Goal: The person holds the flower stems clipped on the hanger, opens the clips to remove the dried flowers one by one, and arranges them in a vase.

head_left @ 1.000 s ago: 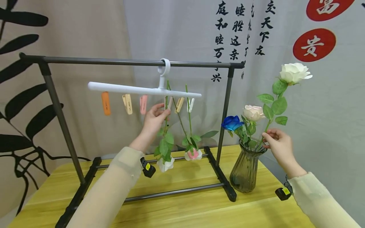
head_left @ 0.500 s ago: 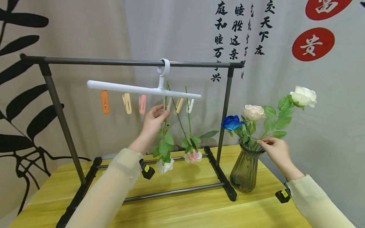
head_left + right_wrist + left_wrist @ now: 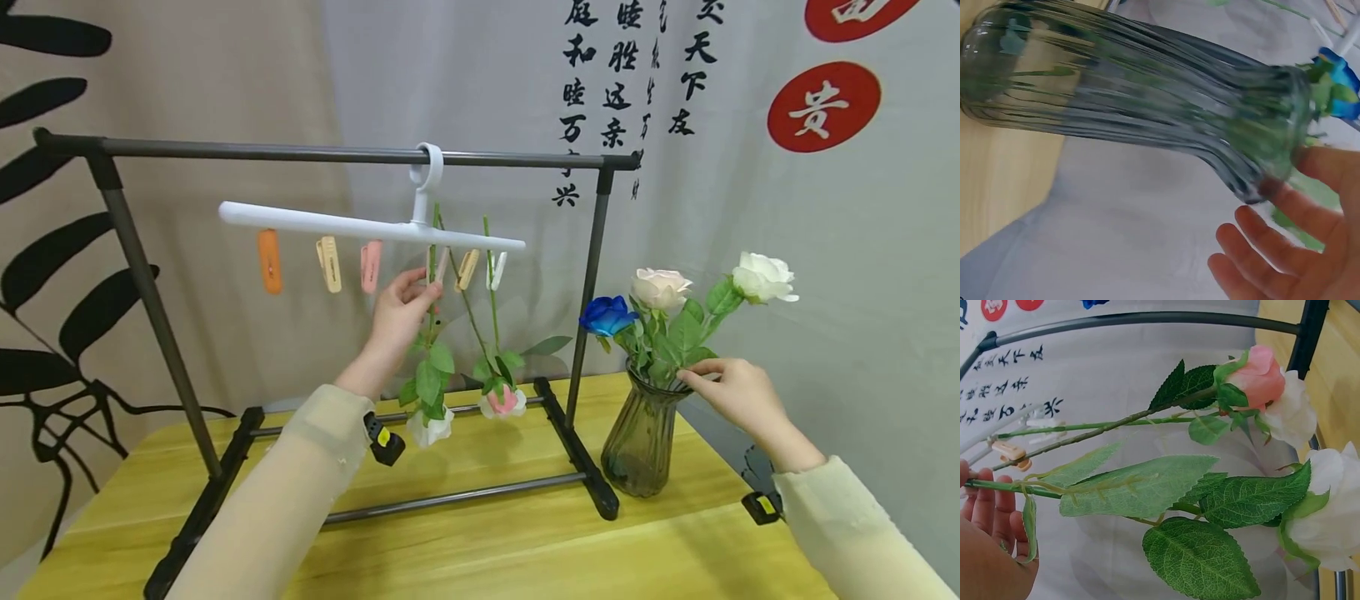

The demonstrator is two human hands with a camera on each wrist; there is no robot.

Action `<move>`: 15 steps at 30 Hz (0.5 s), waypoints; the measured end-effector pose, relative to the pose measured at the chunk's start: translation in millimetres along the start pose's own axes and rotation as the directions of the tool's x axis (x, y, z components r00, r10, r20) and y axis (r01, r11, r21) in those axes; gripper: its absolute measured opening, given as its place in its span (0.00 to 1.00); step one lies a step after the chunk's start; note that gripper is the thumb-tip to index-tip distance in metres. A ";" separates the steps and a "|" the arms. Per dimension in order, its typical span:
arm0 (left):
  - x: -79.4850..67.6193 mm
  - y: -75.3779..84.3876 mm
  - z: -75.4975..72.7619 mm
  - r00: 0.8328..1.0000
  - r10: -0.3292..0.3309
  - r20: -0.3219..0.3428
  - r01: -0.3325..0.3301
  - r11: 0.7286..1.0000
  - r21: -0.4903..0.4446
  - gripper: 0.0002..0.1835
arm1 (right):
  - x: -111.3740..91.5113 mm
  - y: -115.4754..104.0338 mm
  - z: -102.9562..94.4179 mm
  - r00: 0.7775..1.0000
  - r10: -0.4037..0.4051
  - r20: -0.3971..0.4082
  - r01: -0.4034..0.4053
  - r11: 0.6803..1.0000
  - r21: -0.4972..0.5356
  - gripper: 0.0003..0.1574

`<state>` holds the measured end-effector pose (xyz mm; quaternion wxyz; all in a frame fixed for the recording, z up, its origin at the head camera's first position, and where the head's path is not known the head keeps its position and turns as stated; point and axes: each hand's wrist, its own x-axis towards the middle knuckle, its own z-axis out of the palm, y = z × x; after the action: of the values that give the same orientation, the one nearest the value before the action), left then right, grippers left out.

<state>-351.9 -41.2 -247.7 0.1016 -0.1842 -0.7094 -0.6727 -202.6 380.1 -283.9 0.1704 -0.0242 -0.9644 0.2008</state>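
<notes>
Pinching the stem (image 3: 991,485) of an inverted white rose (image 3: 430,428), the left hand (image 3: 396,323) sits below a white hanger (image 3: 315,221); a pink rose (image 3: 501,402) hangs at its 4 o'clock. The right hand (image 3: 738,400) pinches the rim of a glass vase (image 3: 637,454), other fingers spread; whether a stem is also caught there is hard to see. Above the vase mouth stand a blue rose (image 3: 607,316) toward 11 o'clock, a cream rose (image 3: 660,288) toward 12 and a second white rose (image 3: 763,277) between 1 and 2.

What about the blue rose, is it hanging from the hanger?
No, the blue rose stands in the glass vase, bloom up.
</notes>
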 end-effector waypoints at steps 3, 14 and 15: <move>-0.1 1.7 -0.7 1.000 0.005 -0.007 -0.005 1.000 0.003 0.26 | -2.6 -3.0 -10.0 0.999 0.002 -0.048 -0.002 1.000 -0.002 0.33; -0.6 1.4 0.2 1.000 0.018 -0.015 -0.018 1.000 -0.009 0.25 | -8.9 -13.2 -29.8 0.964 -0.006 -0.265 0.023 0.998 0.062 0.25; -0.7 0.9 0.2 1.000 0.018 -0.014 -0.018 1.000 -0.009 0.25 | -9.5 -15.2 -30.5 0.960 -0.009 -0.280 0.029 0.997 0.068 0.25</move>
<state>-350.9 -41.1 -247.1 0.1119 -0.1863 -0.7037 -0.6764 -183.0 376.6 -254.7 0.3075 -0.0369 -0.9230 0.2283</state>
